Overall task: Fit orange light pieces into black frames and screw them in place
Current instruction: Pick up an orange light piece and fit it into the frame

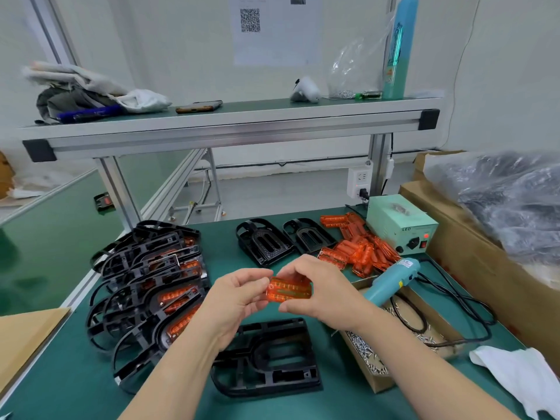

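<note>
Both hands hold one orange light piece (pixel 289 288) above the green table. My left hand (pixel 239 294) pinches its left end and my right hand (pixel 315 286) grips its right end and lower edge. Directly below, an empty black frame (pixel 269 359) lies flat on the mat. A pile of loose orange light pieces (pixel 360 253) sits at the back right. Two more empty black frames (pixel 263 241) (pixel 306 234) lie behind the hands. At the left, several black frames with orange pieces fitted (pixel 151 286) lean in an overlapping stack.
A teal electric screwdriver (pixel 391 283) rests on a cardboard box of screws (pixel 369 356), cabled to a pale green power unit (pixel 400 225). A white cloth (pixel 515 371) lies at the right, with large cardboard boxes (pixel 472 253) beyond. A shelf rail (pixel 230 128) runs overhead.
</note>
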`<state>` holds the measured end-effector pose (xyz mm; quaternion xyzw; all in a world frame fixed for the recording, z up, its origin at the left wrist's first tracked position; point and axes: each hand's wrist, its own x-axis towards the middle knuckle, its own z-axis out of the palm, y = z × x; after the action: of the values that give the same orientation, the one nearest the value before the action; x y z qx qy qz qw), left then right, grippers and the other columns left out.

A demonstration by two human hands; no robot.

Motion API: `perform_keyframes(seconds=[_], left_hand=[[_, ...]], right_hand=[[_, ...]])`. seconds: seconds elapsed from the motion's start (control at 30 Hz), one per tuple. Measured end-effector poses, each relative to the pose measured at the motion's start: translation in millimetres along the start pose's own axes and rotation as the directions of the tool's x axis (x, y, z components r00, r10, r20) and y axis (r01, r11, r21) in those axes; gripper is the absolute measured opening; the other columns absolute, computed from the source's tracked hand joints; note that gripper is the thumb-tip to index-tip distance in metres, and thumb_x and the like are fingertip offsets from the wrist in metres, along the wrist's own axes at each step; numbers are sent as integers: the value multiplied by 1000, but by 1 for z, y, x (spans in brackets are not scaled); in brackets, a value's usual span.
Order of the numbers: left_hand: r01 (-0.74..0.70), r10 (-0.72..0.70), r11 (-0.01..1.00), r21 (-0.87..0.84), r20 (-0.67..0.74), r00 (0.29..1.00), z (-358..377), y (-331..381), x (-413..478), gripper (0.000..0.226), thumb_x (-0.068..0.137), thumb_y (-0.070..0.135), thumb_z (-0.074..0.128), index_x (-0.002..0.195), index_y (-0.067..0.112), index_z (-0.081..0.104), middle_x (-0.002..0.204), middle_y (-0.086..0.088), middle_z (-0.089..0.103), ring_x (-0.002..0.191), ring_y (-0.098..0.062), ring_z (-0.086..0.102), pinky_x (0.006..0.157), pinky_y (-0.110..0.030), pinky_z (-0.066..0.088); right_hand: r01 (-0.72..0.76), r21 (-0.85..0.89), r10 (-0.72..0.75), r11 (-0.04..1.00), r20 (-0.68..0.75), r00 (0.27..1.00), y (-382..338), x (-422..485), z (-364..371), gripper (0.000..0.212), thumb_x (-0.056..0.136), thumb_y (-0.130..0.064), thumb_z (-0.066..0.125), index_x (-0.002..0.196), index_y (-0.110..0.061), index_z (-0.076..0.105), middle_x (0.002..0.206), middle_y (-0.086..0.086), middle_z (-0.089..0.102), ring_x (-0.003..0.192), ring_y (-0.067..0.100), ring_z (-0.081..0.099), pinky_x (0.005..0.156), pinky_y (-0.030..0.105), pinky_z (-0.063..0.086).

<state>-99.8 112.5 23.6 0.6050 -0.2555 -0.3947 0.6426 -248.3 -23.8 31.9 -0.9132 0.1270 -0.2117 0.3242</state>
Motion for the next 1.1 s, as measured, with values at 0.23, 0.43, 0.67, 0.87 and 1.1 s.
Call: perform_keyframes(seconds=[0.23,0.43,0.67,0.87,1.1], left_hand=[[9,-10,1000,-13,-34,999,-4,-5,-7,14,91,2,65,86,7,77,86,-15,74,71,-14,66,64,-22,55],[-6,6,1000,-17,-22,1000,-5,-4,-12,12,90,2,65,86,6,77,86,-13,74,72,-13,65,66,-23,54],[-31,30,997,-68,-19,999,-7,-5,-14,9,87,9,68,88,9,78,90,-14,74,76,-15,67,67,-24,55],[80,-74,989,-124,48,996,2,-12,-20,34,72,23,79,100,5,70,95,-18,74,80,-22,72,67,-27,56],[67,-18,959,275,-178,984,13,-5,-17,3,81,12,68,78,10,69,70,-6,74,63,-14,70,61,-24,49]], right_hand=[[-84,94,82,992,23,996,1,-5,6,54,75,-35,87,124,-31,63,114,-13,65,105,-1,60,96,21,49],[-75,111,76,991,0,997,-2,-10,11,57,76,-35,87,126,-35,59,115,-17,62,107,-3,57,94,15,46],[-33,121,48,992,-117,992,-7,-16,20,63,75,-30,87,130,-32,56,109,-19,61,106,2,57,94,19,46],[-17,142,63,990,-329,942,-9,-15,29,64,74,-32,87,130,-27,56,106,-15,56,103,4,55,85,13,44],[-87,133,111,987,-183,977,-4,-12,25,35,83,-43,79,111,-24,68,103,-12,60,94,3,58,83,16,45]])
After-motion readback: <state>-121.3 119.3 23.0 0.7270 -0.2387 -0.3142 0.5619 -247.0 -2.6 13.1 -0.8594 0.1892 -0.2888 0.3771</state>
